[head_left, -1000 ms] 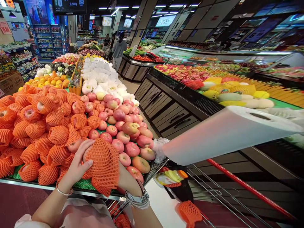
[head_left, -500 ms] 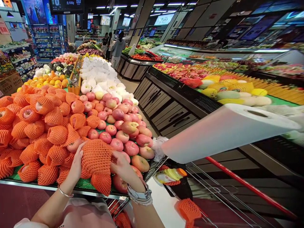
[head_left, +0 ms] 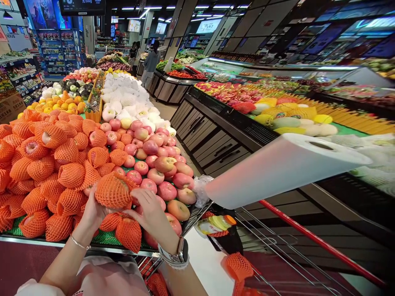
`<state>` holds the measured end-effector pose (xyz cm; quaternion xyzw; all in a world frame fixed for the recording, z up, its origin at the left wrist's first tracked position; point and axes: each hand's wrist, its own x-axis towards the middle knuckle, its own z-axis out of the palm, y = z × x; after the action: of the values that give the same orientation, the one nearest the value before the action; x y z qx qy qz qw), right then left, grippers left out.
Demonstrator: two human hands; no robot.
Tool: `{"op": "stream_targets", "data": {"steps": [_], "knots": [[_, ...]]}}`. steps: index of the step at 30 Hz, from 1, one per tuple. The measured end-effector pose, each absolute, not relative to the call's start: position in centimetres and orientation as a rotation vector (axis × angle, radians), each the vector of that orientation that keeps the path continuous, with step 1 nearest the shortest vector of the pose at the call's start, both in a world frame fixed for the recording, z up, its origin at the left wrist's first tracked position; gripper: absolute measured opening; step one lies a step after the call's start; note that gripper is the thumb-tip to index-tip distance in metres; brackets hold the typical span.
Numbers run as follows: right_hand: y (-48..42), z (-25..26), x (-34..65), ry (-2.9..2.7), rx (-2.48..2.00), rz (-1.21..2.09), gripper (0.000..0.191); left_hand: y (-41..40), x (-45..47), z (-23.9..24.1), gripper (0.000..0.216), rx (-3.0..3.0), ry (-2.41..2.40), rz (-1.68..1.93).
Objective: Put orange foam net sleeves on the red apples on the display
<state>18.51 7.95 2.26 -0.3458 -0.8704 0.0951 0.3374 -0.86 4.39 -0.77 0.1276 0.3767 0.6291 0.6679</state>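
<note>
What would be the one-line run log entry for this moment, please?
left hand: holds netted apple | right hand: fingers on netted apple | beside: bare apples | right: bag roll, cart

net sleeve (head_left: 113, 191): your orange foam mesh, matt, rough
apples (head_left: 166, 190): smooth, glossy skin
cart (head_left: 277, 242): bare metal wire
bag roll (head_left: 277, 168): thin translucent plastic

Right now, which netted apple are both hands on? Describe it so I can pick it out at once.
Start at the fruit stand on the near left, where orange-netted apples meet bare red apples. At that boundary, near the front edge, sits the netted apple. It alone is lifted above the pile, with the left hand cupping it from below and the right hand at its side.
</note>
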Motion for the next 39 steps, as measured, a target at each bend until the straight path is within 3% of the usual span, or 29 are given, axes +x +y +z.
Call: {"op": "stream_targets", "data": {"steps": [3,12,16,20,21,25,27,30,34,39], "knots": [[7.5,2.8,18.5,-2.312,-0.843,0.4,0.013,4.3,-0.7,-0.2,0.053,0.258,0.894,1.369],[6.1,3.6,18.5,-2.236,-0.758,0.59,0.014,3.9,0.0,0.2,0.054,0.245,0.947,1.414],[5.8,3.0,18.0,-2.232,-0.794,0.453,0.019,3.9,0.3,0.4,0.066,0.259,0.875,1.418],[5.5,1.6,16.7,-2.068,-0.824,0.32,0.009,3.9,0.6,0.4,0.068,0.266,0.869,1.446],[5.4,1.2,16.3,-1.946,-0.863,0.341,0.018,4.0,0.8,0.4,0.071,0.253,0.887,1.486],[5.8,-1.1,14.9,-1.535,-0.904,0.767,0.093,4.0,2.6,0.4,0.089,0.302,0.956,1.62],[6.1,-2.5,14.6,-1.466,-0.92,0.974,0.106,3.8,3.4,0.4,0.094,0.408,0.976,1.654],[6.5,-4.8,14.7,-1.321,-0.975,1.113,0.099,3.2,3.7,0.5,0.087,0.671,0.968,1.577],[6.7,-6.9,15.6,-0.963,-0.874,1.275,0.089,2.9,2.0,1.2,0.057,1.213,1.12,1.359],[6.1,-7.2,16.3,-0.498,-0.747,1.559,0.07,4.8,-0.3,2.9,0.044,1.995,1.385,1.459]]}}
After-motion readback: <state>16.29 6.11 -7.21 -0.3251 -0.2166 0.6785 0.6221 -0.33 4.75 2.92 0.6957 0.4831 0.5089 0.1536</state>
